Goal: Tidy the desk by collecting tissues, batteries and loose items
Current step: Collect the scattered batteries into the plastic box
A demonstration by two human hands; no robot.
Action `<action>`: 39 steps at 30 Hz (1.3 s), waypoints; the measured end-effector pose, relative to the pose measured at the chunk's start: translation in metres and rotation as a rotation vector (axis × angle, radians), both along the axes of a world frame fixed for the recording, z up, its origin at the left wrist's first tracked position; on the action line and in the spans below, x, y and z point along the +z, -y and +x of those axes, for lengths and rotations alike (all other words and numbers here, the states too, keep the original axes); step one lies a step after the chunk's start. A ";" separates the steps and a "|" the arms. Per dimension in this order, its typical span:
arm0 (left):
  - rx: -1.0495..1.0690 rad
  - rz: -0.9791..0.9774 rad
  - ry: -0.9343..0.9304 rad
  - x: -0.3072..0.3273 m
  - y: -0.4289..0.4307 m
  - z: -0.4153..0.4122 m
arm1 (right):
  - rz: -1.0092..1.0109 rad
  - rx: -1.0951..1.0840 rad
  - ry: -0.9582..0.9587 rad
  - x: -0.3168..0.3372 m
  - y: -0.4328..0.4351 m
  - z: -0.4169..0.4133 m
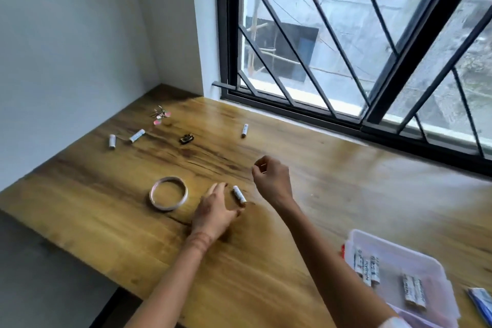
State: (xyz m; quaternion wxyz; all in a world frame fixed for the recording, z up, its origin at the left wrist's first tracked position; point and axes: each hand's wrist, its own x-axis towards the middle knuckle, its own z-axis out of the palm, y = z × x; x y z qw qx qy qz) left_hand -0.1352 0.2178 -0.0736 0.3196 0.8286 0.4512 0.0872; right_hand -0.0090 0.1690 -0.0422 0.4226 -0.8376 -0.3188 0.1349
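The left hand (214, 210) lies spread open around a battery (239, 194), thumb touching its near end. The battery lies flat, long axis running near-right to far-left. The right hand (271, 178) hovers loosely curled; whether it holds anything is unclear.

On the wooden desk (332, 194), the left hand (215, 212) spreads its fingers around a white battery (239, 194) just right of the tape ring (168, 193), while the right hand (271, 180) hangs curled just beyond the battery.

white batteries (239, 194), streaked brown desk (332, 194)
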 end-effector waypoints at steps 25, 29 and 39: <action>-0.002 -0.158 0.317 -0.018 -0.037 0.030 | -0.246 0.112 0.557 -0.060 -0.115 0.070; 0.050 -0.217 0.366 -0.017 -0.029 0.031 | -0.151 -0.029 0.261 -0.049 -0.077 0.059; 0.168 -0.285 0.442 -0.018 0.011 0.032 | -0.078 -0.069 -0.189 -0.033 0.020 -0.001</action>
